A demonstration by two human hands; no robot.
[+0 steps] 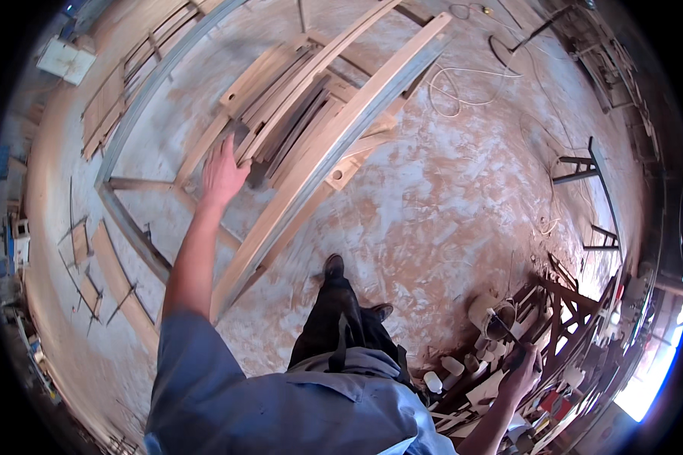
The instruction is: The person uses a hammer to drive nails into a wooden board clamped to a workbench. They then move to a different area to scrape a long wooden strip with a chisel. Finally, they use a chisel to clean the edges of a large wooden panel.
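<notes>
My left hand [226, 173] reaches forward with fingers stretched and thumb apart, at the near end of a long pale wooden rail [300, 82]. A small dark grey piece [240, 134] lies at its fingertips; whether they touch it I cannot tell. The rail lies over several darker slats [300, 125] within a large wooden frame [357, 106]. Far to the right and low, my right hand [520, 374] is closed round the dark handle of a thin-shafted tool [505, 324]. Its shaft points toward an open round bucket [501, 315]; the tool's exact kind is unclear.
A heap of wood scraps [565, 303] and white plastic bottles [453, 366] lies at the lower right. Pale cable [470, 72] loops on the floor. A dark metal frame [603, 186] stands at the right, with loose boards [118, 273] at the left.
</notes>
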